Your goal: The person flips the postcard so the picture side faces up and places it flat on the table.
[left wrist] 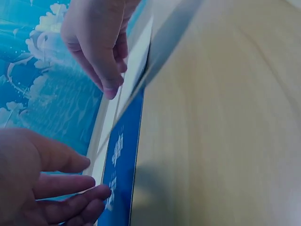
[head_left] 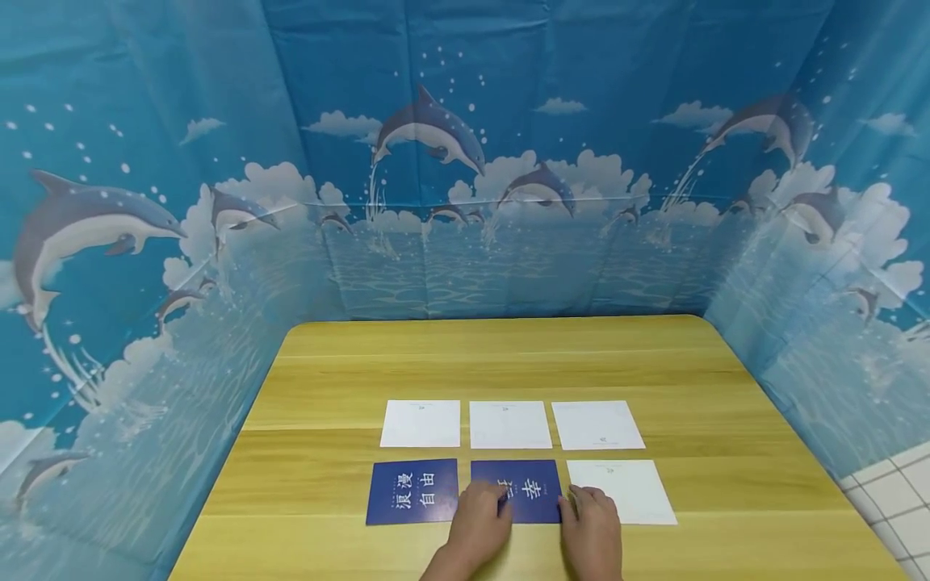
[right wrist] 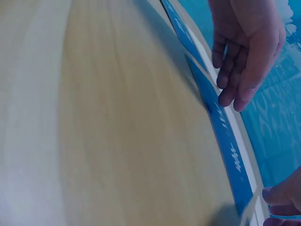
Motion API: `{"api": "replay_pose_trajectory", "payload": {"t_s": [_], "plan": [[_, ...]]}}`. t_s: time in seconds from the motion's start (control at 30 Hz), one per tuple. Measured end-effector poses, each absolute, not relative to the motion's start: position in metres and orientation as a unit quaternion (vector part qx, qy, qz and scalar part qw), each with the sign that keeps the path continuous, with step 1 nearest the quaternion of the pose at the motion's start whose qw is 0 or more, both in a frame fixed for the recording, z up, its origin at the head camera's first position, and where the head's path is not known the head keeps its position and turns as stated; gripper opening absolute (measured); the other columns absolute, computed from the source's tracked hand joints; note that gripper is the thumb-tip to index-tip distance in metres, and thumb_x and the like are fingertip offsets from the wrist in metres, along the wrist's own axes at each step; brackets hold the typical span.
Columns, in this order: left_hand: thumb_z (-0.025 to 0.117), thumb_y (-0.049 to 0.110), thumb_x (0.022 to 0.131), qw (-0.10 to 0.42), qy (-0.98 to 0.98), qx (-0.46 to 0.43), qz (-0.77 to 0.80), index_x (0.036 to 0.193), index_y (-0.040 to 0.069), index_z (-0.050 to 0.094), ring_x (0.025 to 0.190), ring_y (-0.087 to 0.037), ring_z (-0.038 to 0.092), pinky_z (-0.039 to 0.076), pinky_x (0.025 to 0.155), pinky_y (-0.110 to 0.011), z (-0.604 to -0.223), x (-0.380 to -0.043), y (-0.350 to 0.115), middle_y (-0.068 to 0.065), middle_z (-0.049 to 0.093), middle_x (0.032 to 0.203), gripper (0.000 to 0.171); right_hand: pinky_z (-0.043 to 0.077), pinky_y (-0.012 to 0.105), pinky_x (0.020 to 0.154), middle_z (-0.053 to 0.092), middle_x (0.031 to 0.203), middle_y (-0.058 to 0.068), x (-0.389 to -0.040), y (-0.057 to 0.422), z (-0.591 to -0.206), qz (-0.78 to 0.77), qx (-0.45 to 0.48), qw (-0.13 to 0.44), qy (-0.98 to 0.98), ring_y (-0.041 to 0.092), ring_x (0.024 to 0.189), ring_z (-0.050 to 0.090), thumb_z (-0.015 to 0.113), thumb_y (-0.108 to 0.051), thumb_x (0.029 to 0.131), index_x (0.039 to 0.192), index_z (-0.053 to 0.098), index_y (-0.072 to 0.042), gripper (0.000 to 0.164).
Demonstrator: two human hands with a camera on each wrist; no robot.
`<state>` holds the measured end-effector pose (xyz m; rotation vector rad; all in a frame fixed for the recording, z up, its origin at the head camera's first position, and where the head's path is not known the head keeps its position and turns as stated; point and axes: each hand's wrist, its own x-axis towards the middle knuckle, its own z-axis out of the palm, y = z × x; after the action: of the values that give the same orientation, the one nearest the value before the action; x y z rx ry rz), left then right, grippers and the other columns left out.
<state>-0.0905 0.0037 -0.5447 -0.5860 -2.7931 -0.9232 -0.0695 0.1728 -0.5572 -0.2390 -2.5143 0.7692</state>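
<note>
In the head view a blue card [head_left: 538, 510] with white characters lies at the middle of the front row. My left hand [head_left: 479, 520] covers its lower left part, the fingers loosely bent and apart over the card in the right wrist view. My right hand [head_left: 594, 528] is at the gap between this card and a white card [head_left: 632, 492], overlapping the white card's lower left corner. Its thumb and fingers hang loosely curled, with nothing seen between them. Another blue card [head_left: 392, 492] with white characters lies left of my left hand.
A back row holds a left white card [head_left: 420, 428], a middle white card [head_left: 508, 428] and a right white card [head_left: 597, 428], each with a small printed mark. All lie on a wooden table [head_left: 501, 355]. A dolphin-print curtain [head_left: 508, 266] surrounds its back and sides.
</note>
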Motion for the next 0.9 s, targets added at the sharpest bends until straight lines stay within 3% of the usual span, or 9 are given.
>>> {"api": "replay_pose_trajectory", "payload": {"t_s": [0.2, 0.33, 0.43, 0.57, 0.67, 0.73, 0.8, 0.9], "plan": [[0.062, 0.01, 0.082, -0.03, -0.859, -0.2, -0.471, 0.095, -0.004, 0.067, 0.076, -0.009, 0.054, 0.046, 0.069, -0.025, -0.543, -0.097, 0.025, 0.002, 0.06, 0.08, 0.019, 0.042, 0.049, 0.074, 0.063, 0.088, 0.023, -0.069, 0.204, -0.544, 0.31, -0.148, 0.197, -0.918, 0.039, 0.083, 0.057, 0.07, -0.008, 0.077, 0.093, 0.066, 0.01, 0.024], [0.059, 0.014, 0.087, -0.091, -0.837, -0.188, -0.506, 0.109, -0.01, 0.06, 0.087, -0.015, 0.058, 0.047, 0.075, -0.027, -0.537, -0.105, 0.037, -0.007, 0.064, 0.094, 0.032, 0.043, 0.048, 0.069, 0.064, 0.087, 0.022, -0.069, 0.231, -0.537, 0.325, -0.186, 0.166, -0.912, 0.038, 0.08, 0.058, 0.066, -0.009, 0.079, 0.095, 0.065, 0.011, 0.026], [0.057, 0.018, 0.089, -0.12, -0.836, -0.184, -0.503, 0.12, -0.011, 0.053, 0.098, -0.022, 0.058, 0.046, 0.082, -0.031, -0.531, -0.112, 0.044, -0.013, 0.062, 0.106, 0.043, 0.043, 0.047, 0.068, 0.065, 0.086, 0.022, -0.069, 0.251, -0.537, 0.329, -0.2, 0.177, -0.906, 0.037, 0.08, 0.059, 0.066, -0.009, 0.08, 0.094, 0.065, 0.011, 0.024], [0.055, 0.019, 0.091, -0.138, -0.829, -0.178, -0.512, 0.123, -0.01, 0.051, 0.103, -0.022, 0.056, 0.045, 0.084, -0.032, -0.527, -0.119, 0.054, -0.013, 0.061, 0.111, 0.044, 0.042, 0.047, 0.068, 0.065, 0.088, 0.023, -0.069, 0.273, -0.538, 0.33, -0.21, 0.19, -0.9, 0.038, 0.081, 0.06, 0.067, -0.009, 0.08, 0.095, 0.065, 0.011, 0.025], [0.053, 0.017, 0.09, -0.14, -0.819, -0.176, -0.528, 0.103, -0.008, 0.059, 0.08, -0.013, 0.055, 0.044, 0.072, -0.025, -0.526, -0.123, 0.061, -0.003, 0.06, 0.092, 0.029, 0.042, 0.048, 0.07, 0.065, 0.09, 0.025, -0.07, 0.287, -0.538, 0.333, -0.209, 0.189, -0.9, 0.04, 0.084, 0.058, 0.066, -0.009, 0.08, 0.098, 0.063, 0.012, 0.028], [0.052, 0.013, 0.089, -0.136, -0.813, -0.181, -0.536, 0.079, -0.001, 0.053, 0.059, -0.008, 0.043, 0.035, 0.058, -0.022, -0.525, -0.124, 0.066, 0.005, 0.048, 0.07, 0.017, 0.042, 0.049, 0.071, 0.064, 0.091, 0.026, -0.072, 0.294, -0.537, 0.335, -0.207, 0.188, -0.9, 0.042, 0.086, 0.058, 0.066, -0.009, 0.08, 0.1, 0.062, 0.013, 0.03], [0.051, 0.01, 0.089, -0.136, -0.809, -0.183, -0.541, 0.067, 0.009, 0.038, 0.05, -0.008, 0.026, 0.025, 0.052, -0.022, -0.525, -0.125, 0.071, 0.008, 0.031, 0.059, 0.026, 0.043, 0.05, 0.072, 0.064, 0.092, 0.025, -0.073, 0.3, -0.537, 0.336, -0.205, 0.185, -0.9, 0.042, 0.088, 0.058, 0.066, -0.009, 0.08, 0.102, 0.061, 0.013, 0.031], [0.051, 0.009, 0.089, -0.142, -0.807, -0.182, -0.543, 0.063, 0.013, 0.027, 0.045, -0.007, 0.018, 0.02, 0.047, -0.022, -0.526, -0.125, 0.076, 0.008, 0.02, 0.053, 0.035, 0.042, 0.05, 0.075, 0.064, 0.094, 0.025, -0.076, 0.306, -0.537, 0.34, -0.2, 0.172, -0.902, 0.042, 0.09, 0.057, 0.066, -0.01, 0.081, 0.105, 0.059, 0.014, 0.034]]}}
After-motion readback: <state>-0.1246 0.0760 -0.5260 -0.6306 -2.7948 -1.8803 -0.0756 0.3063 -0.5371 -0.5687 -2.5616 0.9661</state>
